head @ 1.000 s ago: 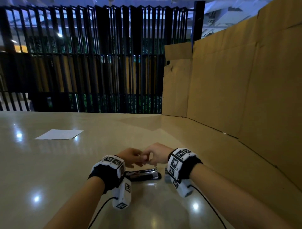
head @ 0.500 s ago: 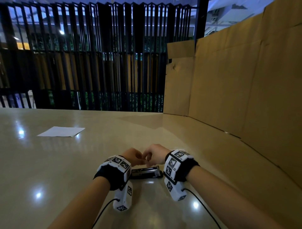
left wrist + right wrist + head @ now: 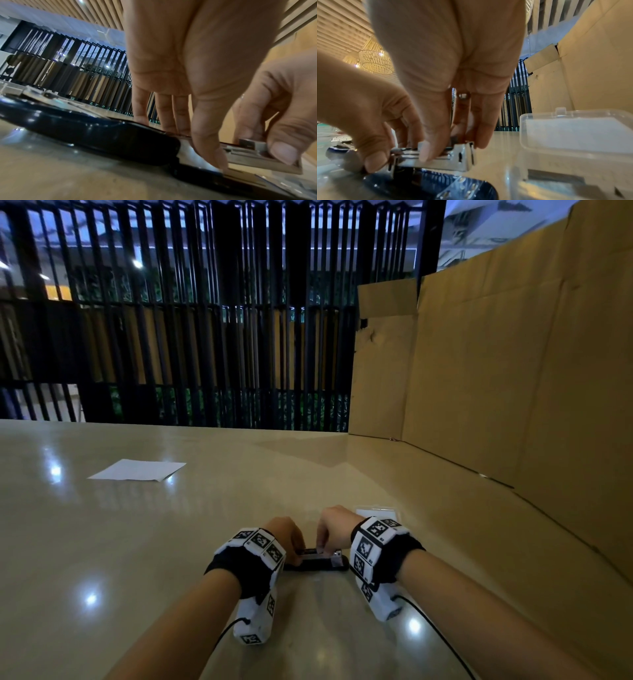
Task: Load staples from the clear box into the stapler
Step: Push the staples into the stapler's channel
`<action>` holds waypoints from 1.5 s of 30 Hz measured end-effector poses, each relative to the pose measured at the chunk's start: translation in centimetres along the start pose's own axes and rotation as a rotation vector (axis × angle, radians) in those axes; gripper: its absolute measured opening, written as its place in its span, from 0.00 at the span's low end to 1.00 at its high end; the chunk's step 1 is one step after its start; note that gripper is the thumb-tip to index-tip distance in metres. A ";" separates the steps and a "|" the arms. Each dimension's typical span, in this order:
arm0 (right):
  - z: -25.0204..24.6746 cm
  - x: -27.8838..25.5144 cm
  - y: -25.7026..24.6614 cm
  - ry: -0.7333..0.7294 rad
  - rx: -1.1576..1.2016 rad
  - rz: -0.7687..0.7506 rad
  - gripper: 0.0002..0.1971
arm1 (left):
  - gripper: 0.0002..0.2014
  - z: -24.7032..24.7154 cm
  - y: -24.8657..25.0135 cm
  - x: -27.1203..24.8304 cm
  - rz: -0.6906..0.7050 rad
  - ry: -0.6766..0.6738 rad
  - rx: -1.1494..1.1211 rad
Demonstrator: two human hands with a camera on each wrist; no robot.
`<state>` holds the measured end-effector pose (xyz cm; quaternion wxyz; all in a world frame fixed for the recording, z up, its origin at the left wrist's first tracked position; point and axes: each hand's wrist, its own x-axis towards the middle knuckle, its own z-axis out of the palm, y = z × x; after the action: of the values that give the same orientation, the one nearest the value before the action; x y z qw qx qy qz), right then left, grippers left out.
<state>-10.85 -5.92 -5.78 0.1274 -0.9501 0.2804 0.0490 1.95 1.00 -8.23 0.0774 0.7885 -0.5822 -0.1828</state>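
- Your right hand has its thumb and fingers curled down onto the metal staple channel of the open stapler, which lies on the table; whether a strip is pinched there, you cannot tell.
- Your left hand pinches the channel's rear, steadying it. Ease off and the stapler may skid.
- A tilted strip could jam or break apart.
- The clear box sits just beside your right hand; a careless wrist could knock it.
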 end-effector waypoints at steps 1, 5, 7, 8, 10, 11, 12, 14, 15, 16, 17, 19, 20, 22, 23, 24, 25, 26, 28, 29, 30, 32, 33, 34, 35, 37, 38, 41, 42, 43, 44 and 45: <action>0.0 0.0 0.0 0.000 -0.003 0.004 0.13 | 0.19 0.0 0.0 0.0 0.003 -0.002 0.003; 0.1 -0.1 -0.4 0.009 -0.017 0.023 0.14 | 0.19 0.0 -0.1 0.1 0.007 0.001 0.002; 0.3 -0.1 -0.6 0.020 -0.026 0.029 0.13 | 0.19 0.1 -0.1 0.1 0.005 0.001 0.001; 0.4 -0.1 -0.7 0.028 -0.031 0.033 0.13 | 0.18 0.1 -0.1 0.1 0.006 0.003 0.001; 0.4 -0.1 -0.8 0.041 -0.041 0.033 0.13 | 0.18 0.1 -0.2 0.1 0.015 0.006 0.006; 0.4 -0.1 -0.8 0.039 -0.044 0.030 0.13 | 0.18 0.1 -0.2 0.1 0.018 0.006 0.008; 0.4 -0.1 -0.9 0.032 -0.049 0.030 0.14 | 0.18 0.1 -0.2 0.1 0.021 0.004 0.010; 0.4 -0.2 -0.8 0.025 -0.056 0.030 0.14 | 0.18 0.1 -0.3 0.0 0.023 0.001 0.010; 0.4 -0.3 -0.7 0.025 -0.059 0.031 0.13 | 0.18 0.1 -0.2 0.0 0.023 0.001 0.010; 0.5 -0.4 -0.7 0.028 -0.060 0.030 0.13 | 0.18 0.1 -0.3 0.0 0.023 0.001 0.009; 0.6 -0.5 -0.6 0.035 -0.062 0.024 0.13 | 0.18 0.0 -0.3 0.0 0.021 0.000 0.006; 0.8 -0.9 -0.6 0.057 -0.076 0.004 0.11 | 0.18 0.0 -0.3 0.1 0.015 -0.013 0.007; 1.0 -1.1 -0.6 0.069 -0.092 -0.003 0.11 | 0.19 0.0 -0.2 0.1 0.013 -0.020 0.008; 1.4 -1.6 -0.5 0.094 -0.123 -0.005 0.10 | 0.20 0.1 -0.1 0.1 0.003 -0.019 -0.009; 1.5 -1.7 -0.4 0.105 -0.118 -0.003 0.11 | 0.21 0.2 0.0 0.1 -0.009 -0.007 -0.033; 1.4 -1.8 -0.3 0.111 -0.093 0.001 0.13 | 0.21 0.3 0.1 0.1 -0.016 0.016 -0.050; 1.2 -1.8 -0.1 0.114 -0.057 0.007 0.14 | 0.20 0.2 0.2 0.1 -0.018 0.036 -0.050; 0.9 -1.9 0.0 0.114 -0.030 0.014 0.15 | 0.20 0.3 0.3 0.2 -0.017 0.050 -0.048; 0.2 -1.9 0.2 0.117 -0.025 0.042 0.12 | 0.20 0.2 0.6 0.4 -0.018 0.050 -0.049; 0.1 -1.9 0.2 0.115 -0.041 0.060 0.11 | 0.20 0.2 0.7 0.5 -0.022 0.047 -0.048; -0.1 -2.0 0.2 0.109 -0.061 0.074 0.11 | 0.19 0.2 0.9 0.6 -0.030 0.047 -0.045; -0.1 -1.9 0.2 0.094 -0.089 0.099 0.11 | 0.16 0.0 1.3 0.7 -0.060 0.051 -0.031; 0.0 -1.9 0.1 0.091 -0.091 0.111 0.11 | 0.15 0.0 1.6 0.6 -0.075 0.055 -0.019; 0.0 -1.8 0.1 0.092 -0.090 0.117 0.11 | 0.15 0.0 1.8 0.6 -0.090 0.055 -0.012; 0.1 -1.8 0.1 0.096 -0.087 0.121 0.10 | 0.16 0.1 2.0 0.7 -0.105 0.055 -0.010; 0.3 -1.6 0.1 0.114 -0.083 0.122 0.09 | 0.17 0.4 2.1 1.1 -0.147 0.062 -0.013; 0.4 -1.6 0.1 0.125 -0.087 0.122 0.09 | 0.18 0.5 2.1 1.4 -0.173 0.069 -0.020; 0.9 -1.5 0.1 0.154 -0.097 0.134 0.09 | 0.21 0.8 2.1 2.0 -0.230 0.081 -0.055; 0.9 -1.5 0.1 0.159 -0.091 0.139 0.09 | 0.22 0.8 2.1 2.1 -0.244 0.081 -0.066; 1.0 -1.5 0.2 0.161 -0.080 0.145 0.09 | 0.22 0.9 2.1 2.1 -0.258 0.083 -0.073; 1.0 -1.5 0.2 0.162 -0.064 0.152 0.09 | 0.23 0.9 2.1 2.1 -0.271 0.081 -0.084; 1.0 -1.5 0.3 0.161 -0.044 0.160 0.09 | 0.22 0.9 2.1 2.2 -0.282 0.081 -0.093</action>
<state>-12.29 -5.08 -6.56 0.0791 -0.9281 0.3637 -0.0114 0.31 -1.60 -8.82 0.1110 0.8648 -0.4527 -0.1867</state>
